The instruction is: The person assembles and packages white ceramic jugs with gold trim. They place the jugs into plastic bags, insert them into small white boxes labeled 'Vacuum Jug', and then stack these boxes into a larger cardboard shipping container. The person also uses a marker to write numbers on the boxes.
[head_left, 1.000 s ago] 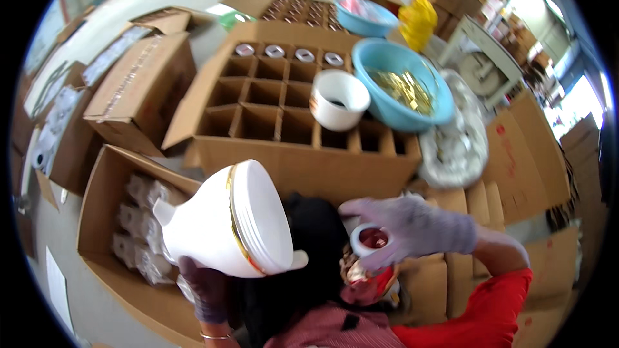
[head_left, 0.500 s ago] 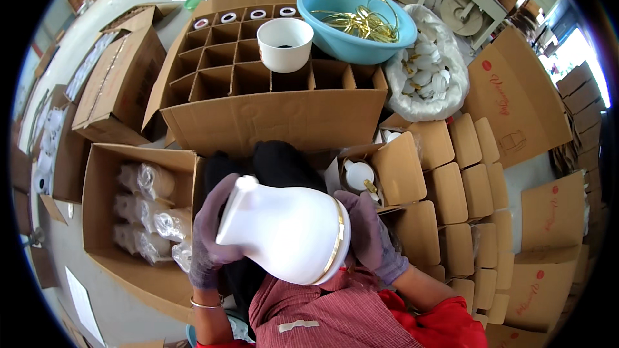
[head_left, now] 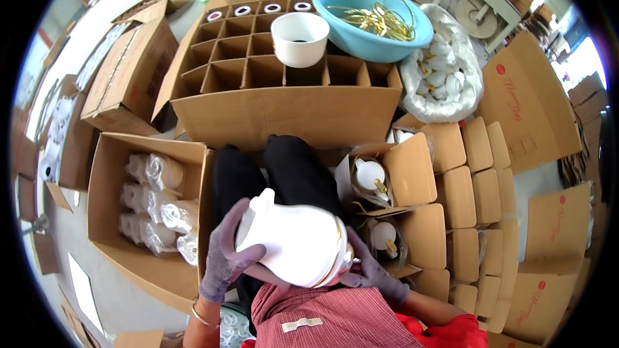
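A white jug (head_left: 293, 241) with a narrower spouted end lies on its side above my lap, held between both hands. My left hand (head_left: 229, 251), in a grey-purple glove, wraps the spouted end, its thumb over the near side. My right hand (head_left: 374, 270), gloved alike, grips the wider end at the right, where a shiny gold rim and a small fitting catch the light. The jug hides some fingers of both hands. Nearest my right hand, a white lidded jug with a gold top (head_left: 383, 234) stands in an open carton, and a similar jug (head_left: 370, 175) sits behind it.
At left, an open carton (head_left: 138, 270) contains several plastic-wrapped white parts. Ahead, a divided box (head_left: 284, 113) supports a white bowl (head_left: 300, 42) and a blue basin (head_left: 374, 32) of gold strips. Behind the right-hand cartons (head_left: 451, 196) sits a plastic bag (head_left: 445, 100) of white-and-gold parts.
The jug has moved right and slightly down, with its wider end now showing the shiny rim and fitting. My right hand has moved down around that end. The view has shifted somewhat.
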A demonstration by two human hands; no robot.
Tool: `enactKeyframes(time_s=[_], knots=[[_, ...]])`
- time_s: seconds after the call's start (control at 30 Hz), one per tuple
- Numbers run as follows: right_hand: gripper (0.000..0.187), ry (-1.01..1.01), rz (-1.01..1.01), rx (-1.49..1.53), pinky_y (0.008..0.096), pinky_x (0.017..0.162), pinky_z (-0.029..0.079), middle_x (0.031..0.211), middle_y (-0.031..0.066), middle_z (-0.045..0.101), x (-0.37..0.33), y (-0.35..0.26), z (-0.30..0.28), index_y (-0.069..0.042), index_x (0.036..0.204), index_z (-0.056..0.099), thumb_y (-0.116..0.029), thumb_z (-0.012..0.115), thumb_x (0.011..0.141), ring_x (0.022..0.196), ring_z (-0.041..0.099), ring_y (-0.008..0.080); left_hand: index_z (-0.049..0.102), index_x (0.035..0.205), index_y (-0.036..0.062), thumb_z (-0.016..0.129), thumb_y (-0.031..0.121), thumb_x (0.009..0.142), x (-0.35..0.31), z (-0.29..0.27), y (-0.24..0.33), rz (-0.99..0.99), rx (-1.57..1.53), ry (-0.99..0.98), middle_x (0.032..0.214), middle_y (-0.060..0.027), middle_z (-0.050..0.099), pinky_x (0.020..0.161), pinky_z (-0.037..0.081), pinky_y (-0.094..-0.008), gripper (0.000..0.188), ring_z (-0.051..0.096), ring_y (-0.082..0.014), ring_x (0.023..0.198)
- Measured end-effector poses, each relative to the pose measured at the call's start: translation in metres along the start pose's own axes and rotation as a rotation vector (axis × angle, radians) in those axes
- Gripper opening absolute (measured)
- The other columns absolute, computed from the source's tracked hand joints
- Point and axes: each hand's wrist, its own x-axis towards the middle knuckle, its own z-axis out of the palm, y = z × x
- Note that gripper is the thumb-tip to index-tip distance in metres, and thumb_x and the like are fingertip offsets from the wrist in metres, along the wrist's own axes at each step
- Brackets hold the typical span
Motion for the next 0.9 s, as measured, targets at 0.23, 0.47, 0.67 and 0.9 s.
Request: enactKeyframes(time_s=[0.23, 0.47, 0.67, 0.9], knots=[[0.070, 0.044, -0.224, -0.299, 0.0425, 0.111, 0.033, 0.151, 0.0108, 0.036, 0.062, -0.002, -0.078, -0.010, 0.150, 0.024, -0.029, 0.058, 0.092, 0.137, 0.036, 0.0235, 0.029, 0.140, -0.0100, 0.087, 0.043, 0.063, 0.018, 0.013, 0.129, 0.687, 0.546, -0.128, 0.124, -0.0270, 0.048, 0.088, 0.053, -0.0403, 0.110, 0.060, -0.0376, 0.107], [0.059, -0.079, -0.185, 0.832, 0.0442, 0.111, 0.030, 0.140, 0.0092, 0.048, 0.107, 0.004, -0.040, -0.010, 0.145, 0.032, -0.034, 0.052, 0.095, 0.131, 0.043, 0.0249, 0.032, 0.136, -0.0143, 0.082, 0.048, 0.069, 0.021, 0.029, 0.117, 0.404, 0.569, 0.098, 0.120, -0.0278, 0.055, 0.087, 0.052, -0.0418, 0.104, 0.058, -0.0388, 0.110], [0.053, 0.370, -0.643, -0.548, 0.0409, 0.101, 0.041, 0.132, 0.0120, 0.055, 0.130, -0.006, -0.028, -0.002, 0.131, 0.047, -0.021, 0.067, 0.086, 0.121, 0.053, 0.0246, 0.032, 0.138, -0.0085, 0.079, 0.056, 0.068, 0.033, 0.026, 0.107, 0.469, 0.584, 0.223, 0.117, -0.0257, 0.053, 0.075, 0.056, -0.0401, 0.106, 0.064, -0.0360, 0.098], [0.044, 0.533, -0.869, -0.577, 0.0354, 0.091, 0.051, 0.123, 0.0135, 0.060, 0.160, -0.024, -0.028, 0.000, 0.125, 0.053, -0.017, 0.067, 0.087, 0.114, 0.058, 0.0197, 0.042, 0.133, -0.0011, 0.083, 0.043, 0.069, 0.046, 0.026, 0.099, 0.493, 0.419, 0.232, 0.120, -0.0244, 0.055, 0.084, 0.053, -0.0414, 0.088, 0.061, -0.0377, 0.104]])
